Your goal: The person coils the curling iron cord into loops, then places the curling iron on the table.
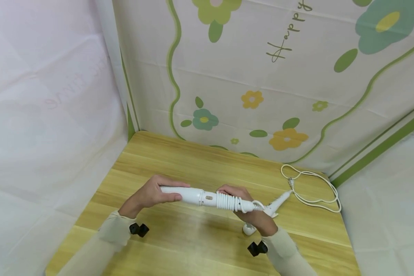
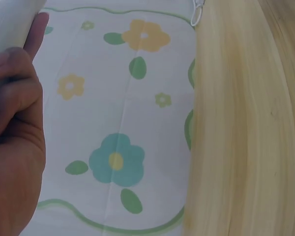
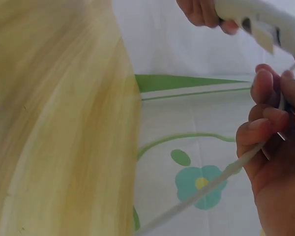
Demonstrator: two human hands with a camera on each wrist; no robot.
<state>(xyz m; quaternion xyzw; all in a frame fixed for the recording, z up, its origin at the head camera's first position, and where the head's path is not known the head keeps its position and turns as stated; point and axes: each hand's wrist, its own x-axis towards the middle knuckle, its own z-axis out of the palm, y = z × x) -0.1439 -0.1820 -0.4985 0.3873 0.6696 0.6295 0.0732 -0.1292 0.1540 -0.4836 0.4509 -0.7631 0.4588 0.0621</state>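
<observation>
A white wand-shaped electric appliance (image 1: 191,194) is held above the table, roughly level, with a small slide switch near its middle. My left hand (image 1: 155,193) grips its smooth left end, thumb on the near side. White cord (image 1: 226,201) is wound in several tight turns round the right part of the handle. There my right hand (image 1: 254,217) is partly behind the appliance. In the right wrist view, the curled fingers and thumb of that hand hold a length of cord (image 3: 196,195). The left wrist view shows the left fingers (image 2: 20,93) curled round the white body.
Past my right hand, a second white appliance (image 1: 278,203) with a tapered handle lies on the wooden table (image 1: 193,245). Its loose cord (image 1: 334,188) and plug (image 1: 291,183) lie at the far right corner. Flower-print cloth (image 1: 227,76) hangs behind the table, with pale cloth at both sides.
</observation>
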